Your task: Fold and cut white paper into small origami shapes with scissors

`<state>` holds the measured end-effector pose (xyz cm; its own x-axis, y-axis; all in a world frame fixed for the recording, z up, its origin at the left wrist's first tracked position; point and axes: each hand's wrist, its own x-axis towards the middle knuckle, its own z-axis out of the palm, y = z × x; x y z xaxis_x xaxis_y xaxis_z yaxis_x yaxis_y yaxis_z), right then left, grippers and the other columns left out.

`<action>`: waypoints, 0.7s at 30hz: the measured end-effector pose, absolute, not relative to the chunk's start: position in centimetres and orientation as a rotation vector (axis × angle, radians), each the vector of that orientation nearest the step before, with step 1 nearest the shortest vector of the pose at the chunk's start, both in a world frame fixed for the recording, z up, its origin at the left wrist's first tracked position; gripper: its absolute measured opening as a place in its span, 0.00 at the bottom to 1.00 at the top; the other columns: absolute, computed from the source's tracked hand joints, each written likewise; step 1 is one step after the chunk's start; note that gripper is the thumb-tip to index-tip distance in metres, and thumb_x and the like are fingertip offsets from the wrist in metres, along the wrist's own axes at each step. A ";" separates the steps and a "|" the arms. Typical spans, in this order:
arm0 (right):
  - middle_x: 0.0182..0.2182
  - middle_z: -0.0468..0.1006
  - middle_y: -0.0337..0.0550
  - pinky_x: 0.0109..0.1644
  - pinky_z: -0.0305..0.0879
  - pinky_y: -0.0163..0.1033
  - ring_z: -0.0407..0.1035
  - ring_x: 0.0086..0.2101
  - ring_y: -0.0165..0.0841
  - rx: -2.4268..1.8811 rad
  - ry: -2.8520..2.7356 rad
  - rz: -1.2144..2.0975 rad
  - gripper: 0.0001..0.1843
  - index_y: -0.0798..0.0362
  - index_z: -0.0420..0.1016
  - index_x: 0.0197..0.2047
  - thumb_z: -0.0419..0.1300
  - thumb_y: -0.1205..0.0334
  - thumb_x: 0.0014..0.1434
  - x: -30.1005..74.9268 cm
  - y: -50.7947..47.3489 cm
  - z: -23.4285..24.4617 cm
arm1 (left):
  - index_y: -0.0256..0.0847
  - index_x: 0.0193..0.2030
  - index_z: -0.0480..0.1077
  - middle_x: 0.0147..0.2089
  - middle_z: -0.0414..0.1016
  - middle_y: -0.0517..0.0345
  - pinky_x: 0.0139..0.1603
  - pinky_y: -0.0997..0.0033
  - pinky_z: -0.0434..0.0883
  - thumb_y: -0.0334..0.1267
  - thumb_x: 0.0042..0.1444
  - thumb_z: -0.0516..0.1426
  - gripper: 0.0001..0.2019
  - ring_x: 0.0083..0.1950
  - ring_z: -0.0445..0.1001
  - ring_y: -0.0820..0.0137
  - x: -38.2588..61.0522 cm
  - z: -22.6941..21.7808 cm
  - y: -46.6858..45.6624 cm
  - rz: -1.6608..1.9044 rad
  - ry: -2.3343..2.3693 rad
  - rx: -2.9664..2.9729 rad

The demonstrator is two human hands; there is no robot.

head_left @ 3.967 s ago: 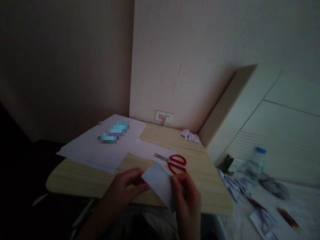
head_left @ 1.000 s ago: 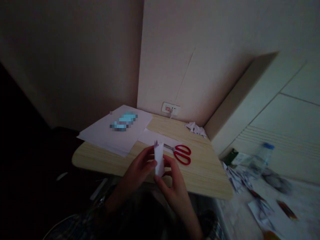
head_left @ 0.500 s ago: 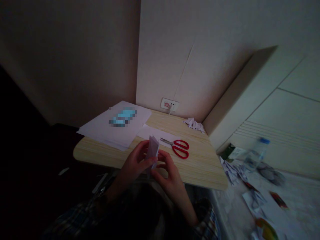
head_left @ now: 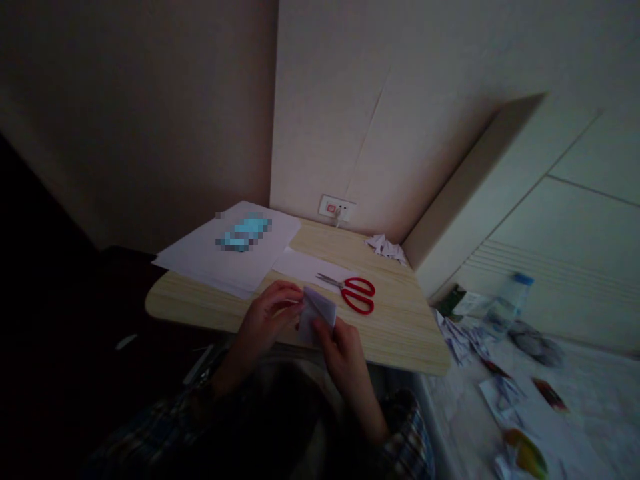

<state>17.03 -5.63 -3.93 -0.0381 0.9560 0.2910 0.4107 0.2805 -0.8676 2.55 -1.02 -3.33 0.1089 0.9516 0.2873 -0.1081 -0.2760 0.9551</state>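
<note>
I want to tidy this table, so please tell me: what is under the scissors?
Under the blade end of the scissors lies a white paper; the red handle loops show mostly wooden table. Anything directly beneath the scissors is covered, so I cannot see it.

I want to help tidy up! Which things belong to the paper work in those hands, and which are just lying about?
Seem to belong:
folded paper in the right hand, left hand at its edge
red-handled scissors, maybe
large white sheets, maybe

Seem just lying about:
blurred blue thing on those sheets
blue-capped bottle beyond the table
</note>
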 end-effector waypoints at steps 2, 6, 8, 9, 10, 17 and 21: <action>0.20 0.72 0.38 0.27 0.60 0.34 0.66 0.24 0.31 -1.320 -1.608 0.765 0.16 0.53 0.72 0.27 0.51 0.56 0.62 17.0 -5.8 -3.9 | 0.39 0.25 0.73 0.34 0.72 0.57 0.38 0.73 0.72 0.37 0.45 0.62 0.04 0.38 0.72 0.69 2.5 -3.1 -1.1 1.392 0.902 1.412; 0.15 0.66 0.34 0.20 0.54 0.32 0.61 0.17 0.28 -1.343 -1.648 0.966 0.17 0.52 0.69 0.25 0.51 0.53 0.61 16.9 -5.9 -3.8 | 0.38 0.25 0.72 0.27 0.69 0.62 0.32 0.75 0.68 0.36 0.46 0.61 0.05 0.31 0.69 0.72 2.5 -2.5 -1.6 1.289 0.890 1.434; 0.14 0.64 0.33 0.18 0.51 0.32 0.59 0.15 0.26 -1.375 -1.613 1.040 0.19 0.52 0.67 0.23 0.52 0.51 0.60 16.9 -5.9 -3.6 | 0.38 0.23 0.69 0.24 0.66 0.64 0.30 0.76 0.66 0.37 0.46 0.61 0.07 0.28 0.67 0.73 2.4 -2.3 -1.9 1.285 0.918 1.434; 0.13 0.63 0.33 0.18 0.50 0.32 0.58 0.15 0.26 -1.386 -1.577 1.044 0.20 0.53 0.67 0.21 0.53 0.50 0.59 16.9 -5.9 -3.5 | 0.38 0.21 0.67 0.23 0.65 0.65 0.29 0.77 0.65 0.37 0.46 0.61 0.08 0.28 0.66 0.74 2.3 -2.2 -2.0 1.314 0.948 1.416; 0.14 0.62 0.33 0.19 0.50 0.31 0.58 0.16 0.26 -1.389 -1.537 1.024 0.20 0.53 0.66 0.20 0.54 0.50 0.58 17.0 -5.8 -3.3 | 0.39 0.21 0.66 0.22 0.63 0.66 0.28 0.77 0.64 0.37 0.45 0.62 0.09 0.27 0.64 0.75 2.3 -2.1 -2.0 1.353 0.981 1.386; 0.17 0.64 0.34 0.22 0.51 0.32 0.56 0.20 0.26 -1.389 -1.310 0.686 0.18 0.54 0.72 0.24 0.55 0.52 0.59 18.5 -6.1 -2.7 | 0.39 0.24 0.68 0.25 0.68 0.64 0.33 0.74 0.67 0.41 0.44 0.64 0.10 0.30 0.68 0.71 2.1 -3.0 -1.5 1.220 1.050 1.442; 0.16 0.64 0.34 0.22 0.50 0.32 0.57 0.20 0.26 -1.383 -1.491 0.613 0.17 0.54 0.71 0.22 0.55 0.56 0.60 18.5 -6.2 -2.8 | 0.41 0.32 0.72 0.32 0.76 0.61 0.36 0.71 0.68 0.41 0.44 0.64 0.10 0.34 0.73 0.67 2.1 -3.0 -1.4 1.159 1.108 1.598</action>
